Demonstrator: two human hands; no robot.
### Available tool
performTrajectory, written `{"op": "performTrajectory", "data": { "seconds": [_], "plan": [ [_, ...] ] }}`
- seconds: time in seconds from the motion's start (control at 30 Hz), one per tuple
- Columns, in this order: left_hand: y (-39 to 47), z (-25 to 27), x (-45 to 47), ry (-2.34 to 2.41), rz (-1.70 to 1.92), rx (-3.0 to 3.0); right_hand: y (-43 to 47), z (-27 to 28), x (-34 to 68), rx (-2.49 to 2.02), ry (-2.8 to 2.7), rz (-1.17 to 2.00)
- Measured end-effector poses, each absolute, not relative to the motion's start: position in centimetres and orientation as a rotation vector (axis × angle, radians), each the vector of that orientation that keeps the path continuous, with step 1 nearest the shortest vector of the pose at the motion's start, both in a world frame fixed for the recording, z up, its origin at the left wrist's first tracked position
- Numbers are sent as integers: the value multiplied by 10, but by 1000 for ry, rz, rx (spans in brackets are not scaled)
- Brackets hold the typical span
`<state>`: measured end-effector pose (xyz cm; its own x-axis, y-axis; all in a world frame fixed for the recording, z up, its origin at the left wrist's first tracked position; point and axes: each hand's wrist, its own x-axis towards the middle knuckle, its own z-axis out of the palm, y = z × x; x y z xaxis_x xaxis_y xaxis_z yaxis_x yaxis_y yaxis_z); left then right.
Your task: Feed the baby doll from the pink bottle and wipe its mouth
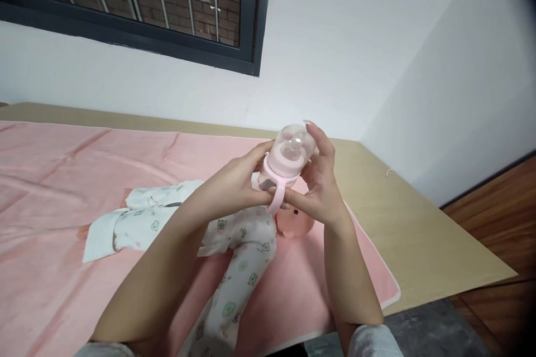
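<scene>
A baby bottle (283,165) with a clear domed cap and a pink handled collar is held up between my hands, its cap tilted up and away from me. My left hand (248,178) grips the bottle's lower left side, with the thumb by the pink handle. On the other side my right hand (320,184) is curled round the bottle, thumb near the handle and index finger raised beside the cap. Below them a baby doll (247,240) in white printed clothes lies on its back. The bottle and my hands hide part of its head.
A pink blanket (50,189) lies under the doll, over a tan board surface (377,217). White walls (326,67) rise behind and to the right. A dark-framed window (167,5) is at upper left. Wood panelling (498,206) and a dark floor (435,329) show at lower right.
</scene>
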<state>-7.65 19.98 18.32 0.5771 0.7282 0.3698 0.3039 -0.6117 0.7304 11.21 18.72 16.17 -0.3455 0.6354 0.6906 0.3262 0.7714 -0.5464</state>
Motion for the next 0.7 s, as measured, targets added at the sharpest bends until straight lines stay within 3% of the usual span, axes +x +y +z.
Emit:
{"op": "performTrajectory", "data": {
  "seconds": [0.23,0.47,0.7],
  "plan": [
    [202,184,-80,850,755,2278,184,164,117,-593,-2101,511],
    [194,188,-74,775,716,2270,163,177,126,-786,-2107,468],
    [207,176,-79,1077,978,2455,156,179,127,-912,-1964,271]
  ]
}}
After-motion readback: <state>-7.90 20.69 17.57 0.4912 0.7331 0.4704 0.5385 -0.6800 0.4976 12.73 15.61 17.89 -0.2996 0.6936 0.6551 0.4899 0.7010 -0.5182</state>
